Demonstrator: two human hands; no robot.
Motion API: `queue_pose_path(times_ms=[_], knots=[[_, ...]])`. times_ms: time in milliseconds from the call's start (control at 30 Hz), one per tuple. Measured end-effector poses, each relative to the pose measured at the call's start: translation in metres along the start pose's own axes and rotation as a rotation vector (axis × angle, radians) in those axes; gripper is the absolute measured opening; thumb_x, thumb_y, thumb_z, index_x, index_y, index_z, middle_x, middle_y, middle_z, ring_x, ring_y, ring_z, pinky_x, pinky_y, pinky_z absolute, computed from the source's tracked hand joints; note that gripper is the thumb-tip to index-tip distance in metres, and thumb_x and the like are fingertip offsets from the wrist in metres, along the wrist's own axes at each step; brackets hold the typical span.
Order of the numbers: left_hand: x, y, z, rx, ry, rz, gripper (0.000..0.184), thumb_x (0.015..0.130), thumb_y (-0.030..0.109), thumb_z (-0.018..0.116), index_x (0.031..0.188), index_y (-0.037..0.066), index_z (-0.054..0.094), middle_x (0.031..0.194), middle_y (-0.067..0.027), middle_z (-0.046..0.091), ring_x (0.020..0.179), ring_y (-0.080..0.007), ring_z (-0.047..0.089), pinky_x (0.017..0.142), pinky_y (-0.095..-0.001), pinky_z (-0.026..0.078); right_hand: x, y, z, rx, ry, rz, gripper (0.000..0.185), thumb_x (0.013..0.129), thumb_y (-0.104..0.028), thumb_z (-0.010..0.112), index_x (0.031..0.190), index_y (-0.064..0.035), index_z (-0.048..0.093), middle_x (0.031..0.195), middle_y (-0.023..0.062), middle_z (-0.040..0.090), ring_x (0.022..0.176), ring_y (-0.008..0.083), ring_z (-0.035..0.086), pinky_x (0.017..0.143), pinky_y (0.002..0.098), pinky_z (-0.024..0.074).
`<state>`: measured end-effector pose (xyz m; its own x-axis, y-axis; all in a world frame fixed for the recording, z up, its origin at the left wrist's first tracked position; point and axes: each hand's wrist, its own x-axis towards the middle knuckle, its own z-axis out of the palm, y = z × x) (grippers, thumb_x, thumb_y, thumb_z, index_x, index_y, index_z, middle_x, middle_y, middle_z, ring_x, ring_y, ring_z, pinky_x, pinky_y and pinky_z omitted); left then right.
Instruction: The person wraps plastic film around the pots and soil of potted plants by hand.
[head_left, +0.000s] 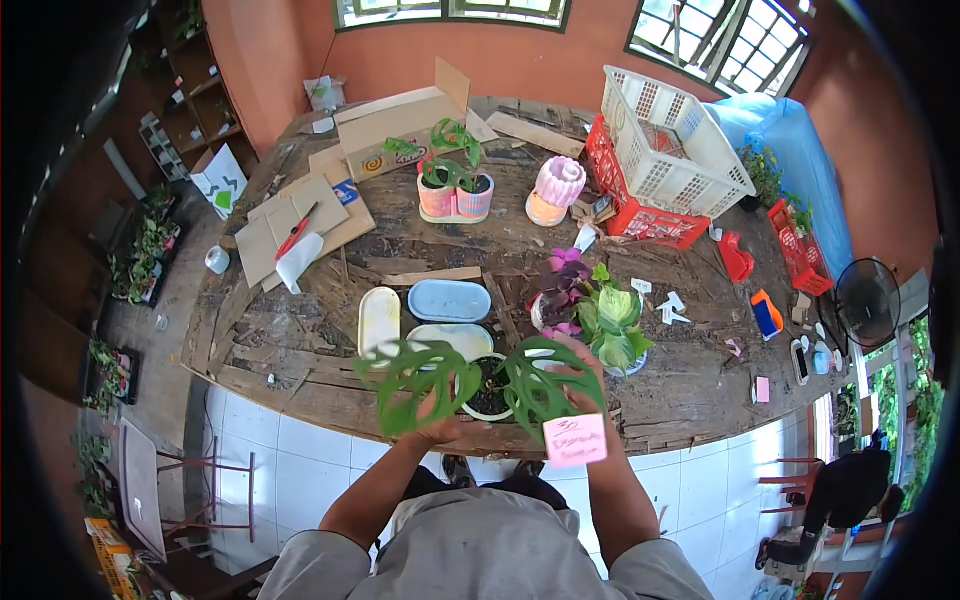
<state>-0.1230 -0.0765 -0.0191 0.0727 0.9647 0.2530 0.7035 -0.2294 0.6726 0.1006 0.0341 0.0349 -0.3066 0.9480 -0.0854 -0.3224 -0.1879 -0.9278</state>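
A potted plant with large split leaves (pixel 430 385) stands at the table's near edge, its round pot (pixel 490 388) filled with dark soil. My left hand (pixel 438 428) is beside the pot on the left, partly under a leaf, thumb stretched toward the pot. On the other side, my right hand (pixel 582 372) reaches up behind the right leaf, its fingers extended and partly covered. A pink note (pixel 575 438) with handwriting, mostly unreadable, hangs in front of my right wrist; what holds it is unclear. Just beyond the pot lie a white oval tray (pixel 452 340), a blue one (pixel 449 300) and a yellowish one (pixel 380 318).
Purple-leaved (pixel 565 285) and green-leaved plants (pixel 612 325) stand right of the trays. Farther back are a double planter (pixel 456 200), a pink ribbed pot (pixel 560 182), cardboard (pixel 400 130), a red-handled knife (pixel 295 232) and a white crate (pixel 690 185) on a red crate (pixel 660 228).
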Motion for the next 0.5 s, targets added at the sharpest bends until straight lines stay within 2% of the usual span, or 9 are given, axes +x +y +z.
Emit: queue_pose_path(times_ms=[33, 67, 167, 233, 267, 333, 400, 467, 500], knots=[[-0.005, -0.019, 0.009, -0.024, -0.076, -0.004, 0.082, 0.059, 0.032, 0.081, 0.123, -0.001, 0.041, 0.119, -0.0202, 0.048, 0.107, -0.0347, 0.049, 0.093, -0.0423, 0.039, -0.002, -0.007, 0.005, 0.145, -0.069, 0.019, 0.051, 0.073, 0.010, 0.064, 0.121, -0.0004, 0.050, 0.100, 0.0084, 0.062, 0.084, 0.0131, 0.060, 0.073, 0.0270, 0.0503], [-0.011, -0.021, 0.006, -0.026, -0.075, 0.002, 0.082, 0.059, 0.032, 0.081, 0.123, -0.001, 0.041, 0.119, -0.0202, 0.048, 0.107, -0.0347, 0.049, 0.093, -0.0423, 0.039, -0.004, -0.014, 0.010, 0.290, -0.140, 0.037, 0.051, 0.073, 0.010, 0.064, 0.121, -0.0001, 0.049, 0.101, 0.0094, 0.062, 0.086, 0.0145, 0.061, 0.075, 0.0284, 0.0508], [-0.010, -0.039, -0.010, -0.112, 0.022, 0.112, 0.069, 0.067, 0.025, 0.076, 0.121, -0.001, 0.042, 0.118, -0.0178, 0.050, 0.104, -0.0283, 0.051, 0.090, -0.0382, 0.041, 0.014, 0.006, 0.001, 0.277, -0.132, -0.018, 0.054, 0.072, 0.009, 0.065, 0.122, 0.0009, 0.047, 0.104, 0.0112, 0.062, 0.090, 0.0173, 0.061, 0.078, 0.0308, 0.0512], [0.006, -0.061, -0.021, -0.476, -0.011, -0.371, 0.051, 0.079, 0.019, 0.066, 0.123, 0.003, 0.047, 0.117, -0.0112, 0.054, 0.099, -0.0226, 0.056, 0.084, -0.0329, 0.046, 0.021, 0.008, 0.000, 0.146, -0.189, -0.112, 0.055, 0.072, 0.009, 0.065, 0.123, 0.0010, 0.046, 0.103, 0.0108, 0.062, 0.091, 0.0172, 0.061, 0.078, 0.0300, 0.0512], [0.012, -0.061, -0.021, -0.473, -0.004, -0.366, 0.051, 0.079, 0.019, 0.066, 0.123, 0.003, 0.047, 0.117, -0.0112, 0.054, 0.099, -0.0226, 0.056, 0.084, -0.0329, 0.046, 0.022, 0.004, 0.005, 0.146, -0.196, -0.118, 0.055, 0.072, 0.009, 0.065, 0.123, 0.0010, 0.046, 0.103, 0.0108, 0.062, 0.091, 0.0172, 0.061, 0.078, 0.0300, 0.0512], [0.028, -0.055, -0.016, -1.188, 0.321, -0.226, 0.049, 0.082, 0.022, 0.066, 0.123, 0.003, 0.048, 0.114, -0.0096, 0.056, 0.107, -0.0170, 0.052, 0.088, -0.0277, 0.043, 0.025, -0.001, 0.015, 0.185, -0.223, -0.094, 0.057, 0.072, 0.009, 0.065, 0.124, 0.0004, 0.046, 0.103, 0.0106, 0.062, 0.090, 0.0170, 0.061, 0.077, 0.0297, 0.0512], [0.058, -0.061, -0.020, -1.414, 0.073, -0.342, 0.050, 0.085, 0.032, 0.063, 0.125, 0.006, 0.050, 0.114, -0.0067, 0.057, 0.108, -0.0166, 0.051, 0.088, -0.0312, 0.044, 0.035, 0.007, 0.012, 0.120, -0.267, -0.092, 0.056, 0.074, 0.008, 0.063, 0.125, -0.0010, 0.044, 0.106, 0.0112, 0.060, 0.092, 0.0184, 0.061, 0.081, 0.0321, 0.0512], [0.099, -0.011, -0.036, -0.968, -0.037, -0.679, 0.051, 0.085, 0.036, 0.060, 0.125, 0.006, 0.050, 0.116, -0.0049, 0.056, 0.108, -0.0153, 0.052, 0.088, -0.0342, 0.044, 0.044, 0.010, 0.017, 0.230, -0.323, -0.051, 0.058, 0.073, 0.008, 0.064, 0.126, -0.0018, 0.044, 0.107, 0.0116, 0.060, 0.090, 0.0185, 0.062, 0.079, 0.0307, 0.0514], [0.109, -0.013, -0.027, -0.973, -0.065, -0.616, 0.056, 0.083, 0.041, 0.061, 0.125, 0.005, 0.051, 0.115, -0.0046, 0.057, 0.107, -0.0159, 0.052, 0.088, -0.0353, 0.042, 0.048, 0.010, 0.018, 0.200, -0.275, 0.011, 0.062, 0.071, 0.009, 0.066, 0.128, -0.0024, 0.043, 0.107, 0.0112, 0.061, 0.089, 0.0172, 0.062, 0.076, 0.0291, 0.0510]])
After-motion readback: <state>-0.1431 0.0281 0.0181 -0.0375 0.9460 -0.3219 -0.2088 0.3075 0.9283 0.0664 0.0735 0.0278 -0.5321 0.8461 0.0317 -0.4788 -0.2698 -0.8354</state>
